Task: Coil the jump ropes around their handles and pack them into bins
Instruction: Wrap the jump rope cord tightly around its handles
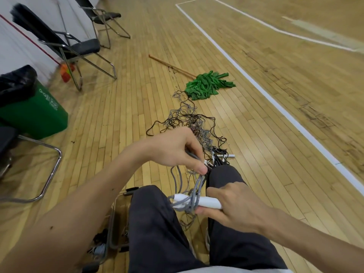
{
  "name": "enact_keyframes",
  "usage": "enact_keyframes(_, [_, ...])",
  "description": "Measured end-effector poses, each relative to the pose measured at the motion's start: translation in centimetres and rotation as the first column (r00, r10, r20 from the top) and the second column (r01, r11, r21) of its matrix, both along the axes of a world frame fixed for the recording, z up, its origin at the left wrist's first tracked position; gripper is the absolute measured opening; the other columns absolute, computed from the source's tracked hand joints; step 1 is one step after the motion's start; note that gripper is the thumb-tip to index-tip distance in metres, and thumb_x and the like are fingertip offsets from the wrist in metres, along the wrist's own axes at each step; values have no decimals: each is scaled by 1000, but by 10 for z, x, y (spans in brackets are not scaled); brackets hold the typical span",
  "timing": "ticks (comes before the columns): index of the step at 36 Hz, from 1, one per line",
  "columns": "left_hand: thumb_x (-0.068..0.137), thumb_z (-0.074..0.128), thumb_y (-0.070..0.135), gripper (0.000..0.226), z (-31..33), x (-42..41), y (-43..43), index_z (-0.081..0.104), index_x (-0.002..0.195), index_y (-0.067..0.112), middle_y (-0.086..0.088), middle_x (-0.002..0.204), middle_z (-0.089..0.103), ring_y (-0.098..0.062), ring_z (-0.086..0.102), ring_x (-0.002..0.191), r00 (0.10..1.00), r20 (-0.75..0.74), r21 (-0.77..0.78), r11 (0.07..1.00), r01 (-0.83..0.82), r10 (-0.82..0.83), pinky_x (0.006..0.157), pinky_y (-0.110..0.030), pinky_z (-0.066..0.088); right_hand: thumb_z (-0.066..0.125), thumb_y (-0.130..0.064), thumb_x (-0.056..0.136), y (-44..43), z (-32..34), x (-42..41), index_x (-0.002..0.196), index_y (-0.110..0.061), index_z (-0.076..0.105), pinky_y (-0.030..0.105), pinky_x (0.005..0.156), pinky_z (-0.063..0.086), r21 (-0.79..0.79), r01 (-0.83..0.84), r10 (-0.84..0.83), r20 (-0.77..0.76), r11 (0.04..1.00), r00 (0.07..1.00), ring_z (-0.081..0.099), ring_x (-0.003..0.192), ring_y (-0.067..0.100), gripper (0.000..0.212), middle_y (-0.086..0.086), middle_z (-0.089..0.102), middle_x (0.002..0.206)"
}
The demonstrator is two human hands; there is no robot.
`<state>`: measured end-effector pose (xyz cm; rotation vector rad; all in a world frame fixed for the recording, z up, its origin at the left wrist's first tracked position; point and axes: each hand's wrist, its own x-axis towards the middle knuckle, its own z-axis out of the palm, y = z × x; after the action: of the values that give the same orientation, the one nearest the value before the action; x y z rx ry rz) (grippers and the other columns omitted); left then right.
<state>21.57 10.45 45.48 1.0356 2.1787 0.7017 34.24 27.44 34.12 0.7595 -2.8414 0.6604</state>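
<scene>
My right hand (231, 201) grips a white jump-rope handle (206, 201) above my lap, with grey rope (186, 201) looped around its tip. My left hand (175, 148) pinches a strand of that grey rope (192, 155) higher up, above my right knee. A tangled heap of grey and black ropes (189, 119) lies on the wooden floor in front of my knees, with more white and black handles (222, 154) at its near end. Coiled grey rope (100, 250) shows low on the left under the seat frame.
A green bin (37, 115) with a black liner stands at the left. Folding chairs (78, 48) line the wall. A green mop (208, 84) with a wooden stick lies beyond the ropes. A chair's metal frame (53, 170) is close on my left.
</scene>
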Motion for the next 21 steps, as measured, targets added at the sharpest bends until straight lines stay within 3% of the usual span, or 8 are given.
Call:
enact_keyframes(3, [83,79,25,18,-13,2,-7,79,85,7,-8,71,71,-17,57,63,993,103,67,996,-61,54,61,-38,45,33,-70,98,1,0,2,66,-25,36,21,41,11,-54,-34,25,-154,998,988,19,40,13,56,-14,24,53])
enact_keyframes(6, [81,75,32,10,-27,5,-12,79,77,24,-3,61,62,-26,47,56,976,184,160,976,-150,120,54,-40,34,31,-66,101,-3,2,3,68,-21,46,18,42,18,-218,-71,38,-149,973,988,25,41,12,58,-13,39,51])
enact_keyframes(9, [83,74,35,12,-36,8,-18,78,77,26,-5,57,54,-33,36,52,949,273,244,943,-228,159,49,-41,26,39,-62,101,-5,6,0,81,-39,36,10,47,23,-401,-43,-5,-117,915,993,33,45,8,31,-24,36,56])
enact_keyframes(12, [85,73,44,24,-43,12,-21,79,80,21,-13,57,55,-32,38,52,940,286,294,917,-269,185,48,-41,28,44,-58,100,-3,15,-5,86,-49,28,6,48,23,-474,7,-78,-130,881,988,35,47,-4,23,-31,30,60])
enact_keyframes(13, [85,72,42,21,-44,13,-22,79,80,23,-25,64,57,-40,41,54,935,294,304,909,-287,197,50,-45,31,45,-59,100,-2,16,-6,84,-42,36,6,48,24,-498,30,-100,-115,867,988,36,47,-5,25,-28,35,59])
enact_keyframes(15, [88,70,27,16,-48,15,-24,79,75,30,-35,74,58,-50,47,62,912,334,316,883,-346,238,58,-49,38,46,-62,99,1,17,-9,77,-21,57,9,47,25,-521,89,-154,-83,849,985,35,45,-1,48,-19,44,58])
enact_keyframes(18, [92,65,20,30,-53,20,-29,73,66,33,-16,64,52,-38,39,57,906,331,339,862,-376,265,52,-41,33,45,-65,98,4,18,-12,78,-10,64,15,44,28,-552,127,-184,-48,824,982,39,46,7,62,-9,51,58])
enact_keyframes(21, [97,60,24,36,-63,25,-33,68,61,28,-2,55,45,-26,35,48,883,326,317,841,-438,337,46,-32,29,50,-64,95,8,21,-15,81,-11,66,14,44,28,-615,183,-238,-8,767,971,43,46,9,57,-9,53,58])
